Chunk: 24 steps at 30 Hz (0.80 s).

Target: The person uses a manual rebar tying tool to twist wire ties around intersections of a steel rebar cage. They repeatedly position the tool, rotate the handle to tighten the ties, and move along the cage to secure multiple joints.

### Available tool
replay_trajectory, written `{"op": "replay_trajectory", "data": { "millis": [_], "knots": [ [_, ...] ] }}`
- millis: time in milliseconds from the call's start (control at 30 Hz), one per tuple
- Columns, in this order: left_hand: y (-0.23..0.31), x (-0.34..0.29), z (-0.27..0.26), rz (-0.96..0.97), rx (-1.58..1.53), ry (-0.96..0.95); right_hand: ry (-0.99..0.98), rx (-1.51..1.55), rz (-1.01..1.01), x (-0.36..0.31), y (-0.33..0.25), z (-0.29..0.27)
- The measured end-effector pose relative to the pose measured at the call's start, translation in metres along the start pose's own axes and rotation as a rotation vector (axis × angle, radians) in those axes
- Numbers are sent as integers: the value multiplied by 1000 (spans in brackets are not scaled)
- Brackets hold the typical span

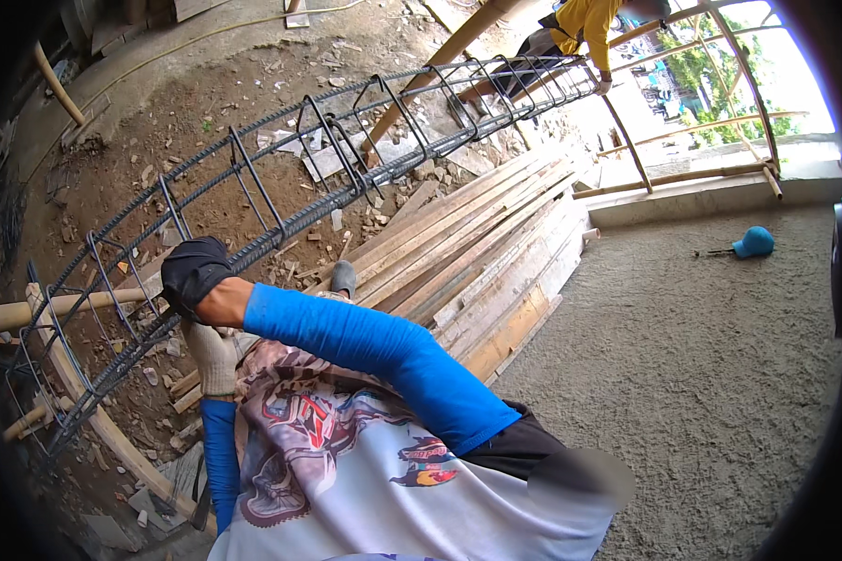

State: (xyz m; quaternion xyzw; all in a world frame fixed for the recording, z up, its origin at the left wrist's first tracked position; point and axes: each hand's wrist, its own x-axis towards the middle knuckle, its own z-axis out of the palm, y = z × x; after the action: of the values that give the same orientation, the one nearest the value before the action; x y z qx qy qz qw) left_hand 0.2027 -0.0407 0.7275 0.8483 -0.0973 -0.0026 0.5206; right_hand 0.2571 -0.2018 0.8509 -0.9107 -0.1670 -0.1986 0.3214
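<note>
A long rebar cage [320, 202], made of ribbed steel bars with square stirrups, slants from the lower left to the far upper right. My right hand [196, 274], in a black glove, is closed round the bars at the near part of the cage. Just below it, my left hand [212, 357], in a beige knit glove, is against the lower bars and looks closed on them, its fingers partly hidden. At the far end, a co-worker in a yellow top [582, 26] has a hand [604, 84] on the cage.
Wooden planks [468, 243] lie stacked beneath the cage. Rubble covers the dirt ground [243, 103]. Bamboo poles [454, 56] stand and cross around the cage. To the right is a rough concrete slab [683, 374] with a blue cap-like object [754, 242] on it.
</note>
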Motion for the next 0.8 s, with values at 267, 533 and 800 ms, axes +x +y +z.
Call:
{"op": "replay_trajectory", "data": {
  "millis": [267, 533, 800],
  "knots": [
    [39, 7, -4, -62, -59, -118, -13, 37, 29, 4, 14, 26],
    [17, 7, -7, 55, 194, -152, 377, 90, -69, -2, -1, 35],
    [6, 8, -3, 320, 429, -21, -522, 162, 290, 0, -18, -37]
  ]
}}
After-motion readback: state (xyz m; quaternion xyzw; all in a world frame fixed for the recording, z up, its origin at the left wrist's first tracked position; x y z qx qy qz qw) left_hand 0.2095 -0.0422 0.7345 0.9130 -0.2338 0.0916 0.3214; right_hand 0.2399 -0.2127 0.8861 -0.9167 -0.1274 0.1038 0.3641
